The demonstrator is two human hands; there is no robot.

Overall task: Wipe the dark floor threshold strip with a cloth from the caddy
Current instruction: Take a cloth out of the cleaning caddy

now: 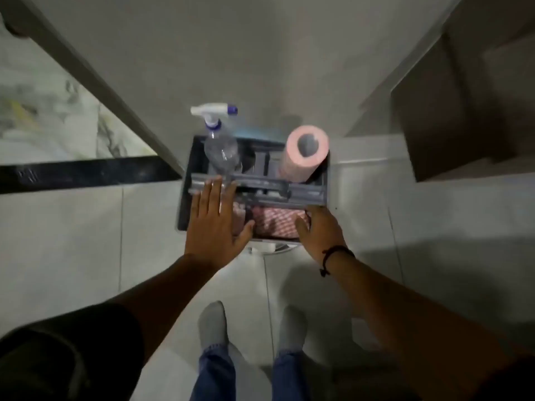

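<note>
Head view: the caddy [185,180] sits at frame centre, the checked cloth [275,224] in its near compartment. The right hand [321,230] is nearer, its fingers curled at the cloth's right edge; whether it grips I cannot tell. The left hand [215,221] hovers flat, fingers spread. The strip [81,173] runs left-right, at middle left

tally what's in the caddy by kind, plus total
Spray bottle: 1
Pink roll: 1
Pink checked cloth: 1 visible for certain; the left hand and the caddy divider hide whether the pink piece beside it is a second
Blue item at the back edge: 1, kind unclear
Total: 4
</note>
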